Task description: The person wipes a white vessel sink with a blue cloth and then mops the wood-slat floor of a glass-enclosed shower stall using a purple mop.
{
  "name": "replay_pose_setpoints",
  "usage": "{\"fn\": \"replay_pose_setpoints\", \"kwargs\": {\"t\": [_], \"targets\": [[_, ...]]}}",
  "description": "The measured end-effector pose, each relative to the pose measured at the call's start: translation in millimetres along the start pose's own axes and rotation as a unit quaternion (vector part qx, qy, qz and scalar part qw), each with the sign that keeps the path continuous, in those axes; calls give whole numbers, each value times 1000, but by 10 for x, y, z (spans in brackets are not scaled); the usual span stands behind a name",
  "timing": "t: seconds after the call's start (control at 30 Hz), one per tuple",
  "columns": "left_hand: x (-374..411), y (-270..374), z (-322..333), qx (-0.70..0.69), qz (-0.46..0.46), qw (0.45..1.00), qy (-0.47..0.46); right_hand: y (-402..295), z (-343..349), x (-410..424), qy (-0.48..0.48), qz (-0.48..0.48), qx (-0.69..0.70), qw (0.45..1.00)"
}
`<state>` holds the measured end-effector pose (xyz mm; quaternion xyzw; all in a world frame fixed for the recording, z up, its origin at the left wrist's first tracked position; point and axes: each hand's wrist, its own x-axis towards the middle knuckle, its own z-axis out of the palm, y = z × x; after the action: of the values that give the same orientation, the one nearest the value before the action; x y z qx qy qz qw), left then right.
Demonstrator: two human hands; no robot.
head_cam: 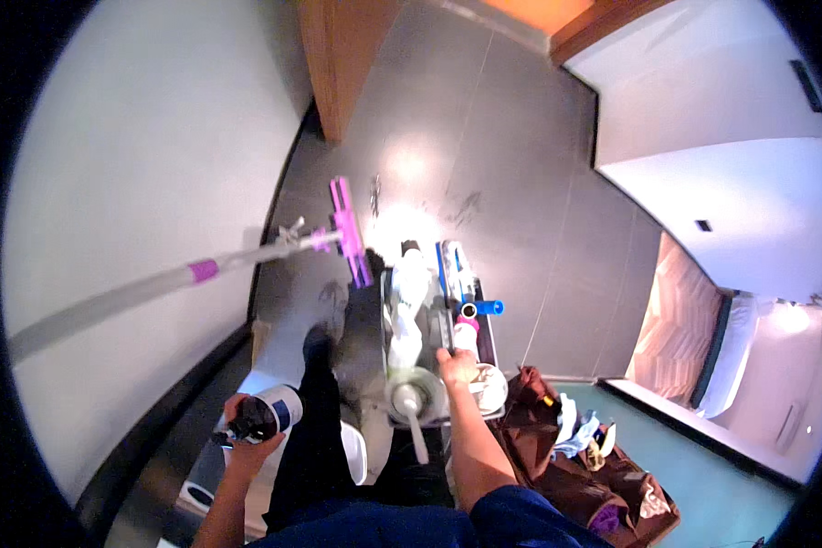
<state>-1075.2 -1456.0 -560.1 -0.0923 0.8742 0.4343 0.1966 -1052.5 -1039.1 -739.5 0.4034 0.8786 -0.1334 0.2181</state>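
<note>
My left hand point(250, 428) is closed around a dark bottle with a pump top and a white label point(279, 411), tilted on its side beside my leg. My right hand point(457, 368) grips the middle handle of a cleaning caddy point(493, 335) on the floor in front of me. White bottles point(406, 329) stand in the caddy's left side, with a toilet brush point(411, 404) in a round holder at the near end. A blue-headed tool point(488, 307), a white and pink bottle point(465, 334) and a white round container point(490, 389) are on its right side.
A pink squeegee-type head on a long pole point(347, 231) extends from the left. Brown fabric bags point(555, 472) holding cloths lie at the lower right. A white wall point(144, 171) rises at left, and a wooden door frame point(325, 75) stands ahead. A white bin point(355, 452) is near my legs.
</note>
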Motion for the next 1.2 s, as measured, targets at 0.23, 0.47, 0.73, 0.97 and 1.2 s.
{"fn": "replay_pose_setpoints", "kwargs": {"t": [0.23, 0.47, 0.73, 0.97, 1.2], "targets": [[358, 742, -369, 63, 74, 995, -33, 60, -1937, -84, 85, -102, 260, 956], [1536, 1750, -79, -62, 160, 979, -109, -394, -3527, 210, 167, -181, 323, 914], [2817, 3888, 220, 50, 173, 982, -59, -994, -4591, 1703, 137, -183, 415, 881], [3945, 4885, 374, 57, 119, 991, 16, -1810, -5682, 3368, 132, -232, 425, 865], [5666, 5949, 734, 41, 68, 994, 79, -2897, -6991, 4869, 146, -299, 428, 840]]}}
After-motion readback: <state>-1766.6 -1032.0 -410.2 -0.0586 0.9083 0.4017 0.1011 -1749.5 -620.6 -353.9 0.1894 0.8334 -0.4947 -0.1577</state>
